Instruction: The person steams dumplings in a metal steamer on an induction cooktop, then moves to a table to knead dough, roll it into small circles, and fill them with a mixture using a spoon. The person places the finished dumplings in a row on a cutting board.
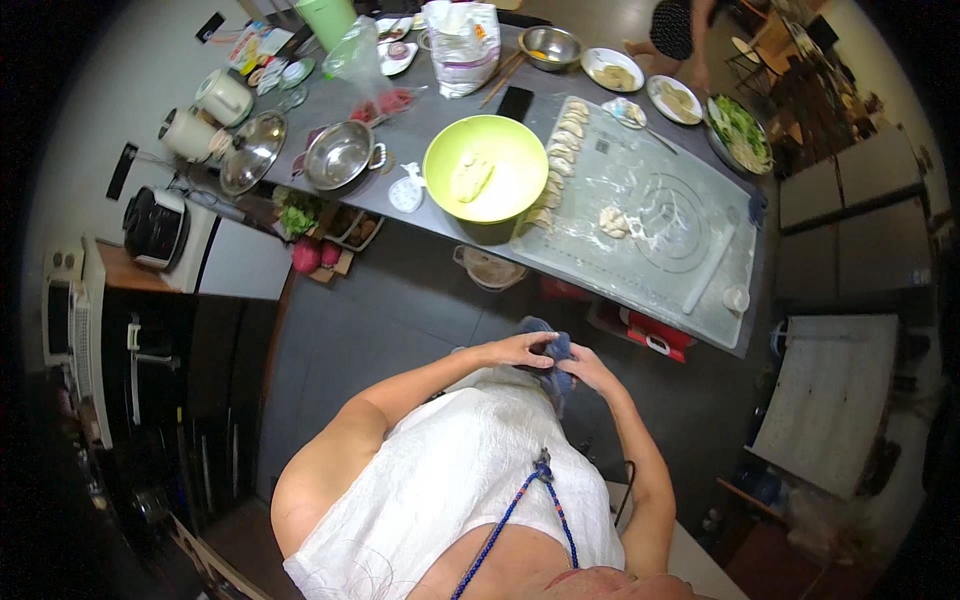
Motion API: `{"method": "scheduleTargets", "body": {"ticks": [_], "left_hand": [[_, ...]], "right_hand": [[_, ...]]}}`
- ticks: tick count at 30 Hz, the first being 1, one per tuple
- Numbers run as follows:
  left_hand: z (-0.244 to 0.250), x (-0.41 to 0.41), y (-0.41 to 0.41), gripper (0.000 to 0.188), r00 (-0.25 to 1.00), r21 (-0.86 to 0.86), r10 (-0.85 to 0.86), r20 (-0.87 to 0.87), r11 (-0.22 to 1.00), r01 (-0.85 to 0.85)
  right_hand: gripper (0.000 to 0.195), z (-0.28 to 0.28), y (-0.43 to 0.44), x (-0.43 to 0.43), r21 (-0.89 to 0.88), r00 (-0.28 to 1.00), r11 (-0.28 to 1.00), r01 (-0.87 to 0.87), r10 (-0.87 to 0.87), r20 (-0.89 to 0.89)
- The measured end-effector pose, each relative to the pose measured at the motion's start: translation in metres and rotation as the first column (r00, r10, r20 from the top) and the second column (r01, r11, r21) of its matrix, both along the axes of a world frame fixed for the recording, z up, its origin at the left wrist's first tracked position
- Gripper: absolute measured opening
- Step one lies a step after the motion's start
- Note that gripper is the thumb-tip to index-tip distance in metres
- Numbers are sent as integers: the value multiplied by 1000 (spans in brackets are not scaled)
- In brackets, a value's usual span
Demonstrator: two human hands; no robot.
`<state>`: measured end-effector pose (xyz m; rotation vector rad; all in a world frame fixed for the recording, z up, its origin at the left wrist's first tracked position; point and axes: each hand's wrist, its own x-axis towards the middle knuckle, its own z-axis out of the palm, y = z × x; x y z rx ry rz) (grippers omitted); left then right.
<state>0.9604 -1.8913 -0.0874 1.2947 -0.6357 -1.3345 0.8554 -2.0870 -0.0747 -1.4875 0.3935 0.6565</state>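
Note:
In front of my waist, my left hand [525,350] and my right hand [588,367] both grip a bunched blue-grey cloth [559,375]. Part of the fingers is hidden in its folds. Beyond them on the counter stands a lime-green bowl [517,165] with pale dough [472,178] inside. To its right lies a flour-dusted mat [600,255] with a dough lump [614,222], a pale rolling pin [709,270] and a small white cup [736,298]. Folded dumplings [568,140] line the mat's left edge.
A steel pot [339,156], its glass lid [253,152], a flour bag [463,49] and a phone [515,103] rest on the counter [409,142]. Plates and a bowl of greens [739,135] stand along the far side, where another person [671,34] is partly visible. A lidded container [491,268] sits below.

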Motion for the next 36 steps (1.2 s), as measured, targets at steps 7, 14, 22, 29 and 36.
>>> {"method": "scheduleTargets", "body": {"ticks": [7,14,22,29,36], "left_hand": [[-31,37,71,39,886,216,439,-149,889,-404],[-30,179,156,43,235,201,968,93,213,-956],[-18,360,157,32,45,-164,999,2,45,-985],[-46,446,129,65,-20,-371,807,590,250,-894],[-106,438,161,54,112,-26,473,874,275,-961]], "right_hand": [[46,-15,78,40,404,967,879,252,-248,-62],[38,-33,19,2,147,892,880,452,-446,-73],[31,-68,-29,-113,40,678,683,729,-713,-181],[27,-106,-27,-226,-195,424,508,839,-835,-352],[24,-117,-17,-259,-449,642,753,481,-651,-404]]}}
